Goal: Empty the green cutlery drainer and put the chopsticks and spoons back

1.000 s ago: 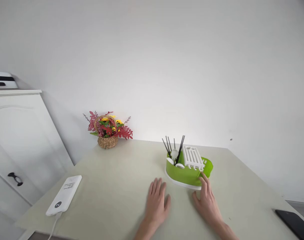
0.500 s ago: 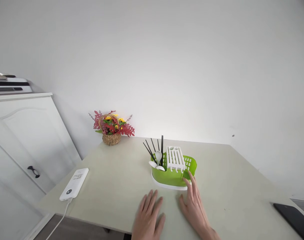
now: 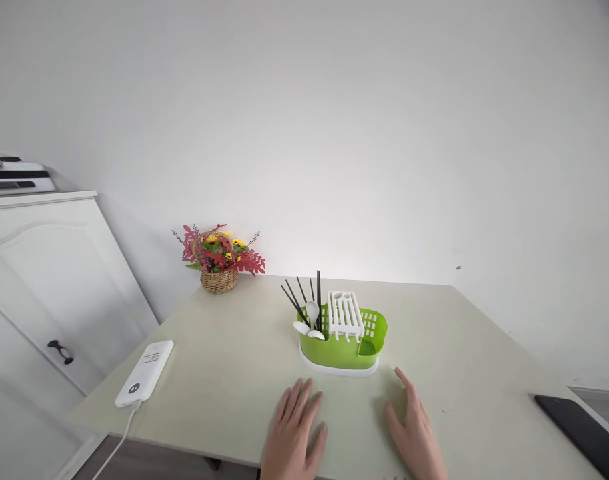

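Note:
A green utensil basket with a white base stands on the pale table. Black chopsticks and several white spoons lean in its left compartment. A white slotted rack with small hooks spans its middle, and the right end shows nothing inside. My left hand lies flat on the table in front of the basket, fingers stretched out. To the basket's front right, my right hand is apart from it, thumb and fingers spread, holding nothing.
A wicker basket of red and yellow flowers stands at the back left. On the left edge lies a white power bank with a cable. A black phone rests at the right edge. The white cabinet is beyond the table's left side.
My right hand has drawn back from the basket's front right edge toward me and to the right. My left hand stays flat on the table. The view has shifted slightly.

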Tool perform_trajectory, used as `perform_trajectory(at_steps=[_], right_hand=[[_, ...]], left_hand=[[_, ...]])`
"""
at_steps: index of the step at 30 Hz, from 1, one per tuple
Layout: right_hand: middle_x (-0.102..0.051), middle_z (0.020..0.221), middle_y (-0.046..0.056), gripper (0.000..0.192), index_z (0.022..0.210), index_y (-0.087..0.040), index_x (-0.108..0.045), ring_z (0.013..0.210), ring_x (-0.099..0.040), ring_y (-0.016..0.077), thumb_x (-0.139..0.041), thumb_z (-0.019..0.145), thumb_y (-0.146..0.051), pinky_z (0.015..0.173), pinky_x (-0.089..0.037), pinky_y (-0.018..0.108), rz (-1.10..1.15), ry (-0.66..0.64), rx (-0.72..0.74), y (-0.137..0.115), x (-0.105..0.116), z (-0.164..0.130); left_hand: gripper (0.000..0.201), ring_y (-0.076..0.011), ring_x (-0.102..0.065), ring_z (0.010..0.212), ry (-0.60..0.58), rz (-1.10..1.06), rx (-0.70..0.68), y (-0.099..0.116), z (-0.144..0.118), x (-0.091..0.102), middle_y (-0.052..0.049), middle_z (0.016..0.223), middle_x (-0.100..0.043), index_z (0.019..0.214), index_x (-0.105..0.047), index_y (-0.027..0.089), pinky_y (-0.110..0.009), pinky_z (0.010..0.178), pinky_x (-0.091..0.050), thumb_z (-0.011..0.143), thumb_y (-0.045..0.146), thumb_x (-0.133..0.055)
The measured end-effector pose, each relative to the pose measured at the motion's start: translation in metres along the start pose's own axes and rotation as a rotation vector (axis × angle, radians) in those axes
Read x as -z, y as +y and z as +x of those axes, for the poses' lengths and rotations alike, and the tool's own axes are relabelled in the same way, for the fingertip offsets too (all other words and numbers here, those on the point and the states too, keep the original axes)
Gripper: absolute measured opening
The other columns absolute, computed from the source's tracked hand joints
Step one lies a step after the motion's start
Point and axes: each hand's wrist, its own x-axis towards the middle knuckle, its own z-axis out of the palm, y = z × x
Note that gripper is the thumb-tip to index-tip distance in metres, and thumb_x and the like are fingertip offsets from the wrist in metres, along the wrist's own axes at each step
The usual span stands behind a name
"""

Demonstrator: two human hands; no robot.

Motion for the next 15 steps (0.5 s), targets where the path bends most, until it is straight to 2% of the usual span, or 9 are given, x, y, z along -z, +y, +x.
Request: perform_trajectory(at_steps=[4,7,9,13,15], right_hand=[[-0.058,0.151,0.011,0.061,0.147,-0.022,-0.049,0.134,-0.057,0.0327,-0.045,0.092,-0.048,0.104,-0.052,0.05,0.012,0.047,-0.017,0.0,0.004,0.001],[-0.058,0.151,0.009,0.056,0.141,-0.024,-0.056,0.117,-0.067,0.0299,-0.049,0.09,-0.045,0.083,-0.059,0.041,0.028,0.059,-0.008,-0.002,0.007,0.001],[-0.061,0.149,0.008,0.051,0.136,-0.025,-0.06,0.115,-0.069,0.0297,-0.051,0.089,-0.043,0.077,-0.06,0.039,0.029,0.069,0.012,0.0,0.008,0.001],[-0.066,0.144,0.006,0.045,0.132,-0.026,-0.063,0.129,-0.064,0.0309,-0.051,0.09,-0.04,0.096,-0.059,0.046,-0.006,0.066,0.074,0.013,0.006,0.005],[-0.066,0.143,0.005,0.044,0.132,-0.027,-0.063,0.128,-0.065,0.0303,-0.051,0.091,-0.039,0.097,-0.059,0.046,-0.021,0.028,0.09,0.017,0.004,0.006]], left_hand=[[0.054,-0.0273,-0.041,0.151,-0.005,-0.001,0.003,0.001,0.001,0.0,-0.001,0.166,-0.039,0.158,-0.041,0.032,-0.047,0.117,-0.049,0.105,0.037,-0.05],[0.056,-0.0278,-0.041,0.151,-0.01,0.002,0.006,0.001,0.002,0.001,-0.001,0.166,-0.039,0.16,-0.04,0.031,-0.047,0.117,-0.049,0.105,0.036,-0.05],[0.057,-0.0281,-0.042,0.151,-0.015,0.006,-0.002,0.0,0.002,0.001,-0.002,0.166,-0.04,0.16,-0.039,0.031,-0.046,0.117,-0.049,0.105,0.036,-0.05],[0.056,-0.0282,-0.044,0.149,-0.008,0.034,-0.025,-0.004,0.003,-0.001,-0.001,0.165,-0.041,0.158,-0.043,0.03,-0.045,0.115,-0.051,0.103,0.035,-0.052],[0.055,-0.0284,-0.046,0.148,0.005,0.056,-0.031,-0.006,0.002,-0.005,-0.001,0.164,-0.041,0.157,-0.045,0.03,-0.045,0.114,-0.052,0.102,0.034,-0.054]])
